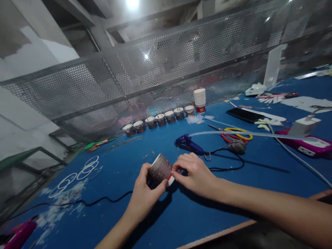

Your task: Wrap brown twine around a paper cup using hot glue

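A paper cup [161, 168] lies tilted in my left hand [146, 193], its side wound with grey-brown yarn. A red and white band at its lower right end stays bare. My left fingers and thumb clasp the cup from the left and below. At that bare end, my right hand [193, 173] has thumb and fingertips pinched together against the cup; what is between them is too small to make out. Beyond the right hand lie a blue glue gun [188, 143] with a long clear glue stick and a ball of grey yarn [237, 146].
Several wrapped cups [160, 119] line the back beside a stack of paper cups [199, 100]. Yellow-handled scissors [238, 131], a black phone [245, 115] and a magenta device [306, 143] lie right. White rings [88, 167] and a black cable [88, 204] are left.
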Demonstrator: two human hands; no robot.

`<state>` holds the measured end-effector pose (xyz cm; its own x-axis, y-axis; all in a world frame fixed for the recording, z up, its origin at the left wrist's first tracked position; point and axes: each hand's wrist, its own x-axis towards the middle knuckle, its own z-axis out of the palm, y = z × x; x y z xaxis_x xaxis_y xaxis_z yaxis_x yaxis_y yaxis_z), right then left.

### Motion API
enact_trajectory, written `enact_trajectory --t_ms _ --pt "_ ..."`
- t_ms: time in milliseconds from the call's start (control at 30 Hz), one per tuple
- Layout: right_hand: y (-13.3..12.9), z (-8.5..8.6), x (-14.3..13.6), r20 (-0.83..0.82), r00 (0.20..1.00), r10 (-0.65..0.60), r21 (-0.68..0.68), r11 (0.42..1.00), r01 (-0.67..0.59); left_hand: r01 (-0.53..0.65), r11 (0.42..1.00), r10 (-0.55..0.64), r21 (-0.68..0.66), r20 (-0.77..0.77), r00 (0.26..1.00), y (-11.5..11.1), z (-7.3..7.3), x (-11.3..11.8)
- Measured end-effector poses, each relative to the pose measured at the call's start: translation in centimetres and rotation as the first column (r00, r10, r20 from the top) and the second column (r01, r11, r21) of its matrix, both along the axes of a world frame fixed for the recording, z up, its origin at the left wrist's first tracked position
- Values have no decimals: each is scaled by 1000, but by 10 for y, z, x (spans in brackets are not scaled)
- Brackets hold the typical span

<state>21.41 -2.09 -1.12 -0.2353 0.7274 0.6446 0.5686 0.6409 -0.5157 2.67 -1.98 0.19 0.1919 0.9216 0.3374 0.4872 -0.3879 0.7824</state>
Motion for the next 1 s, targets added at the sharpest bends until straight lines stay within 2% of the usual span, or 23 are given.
enact_trajectory --t_ms 333,533,700,867,1000 --pt "1 0 6 38 999 -14 46 999 12 47 999 -45 -17 68 997 0 5 -1" --pt "6 1 11 -28 999 -31 -47 998 29 91 996 -90 -4 122 988 2 5 -4" --pt "5 5 14 -225 971 76 -172 978 -116 86 996 -79 -35 158 984 2 9 -5" --pt "1 0 10 -205 969 134 -114 981 -160 76 996 -64 -54 195 979 3 10 -3" --pt "-1 -2 6 -229 959 166 -140 969 -202 77 994 -62 -81 169 984 4 8 -2"
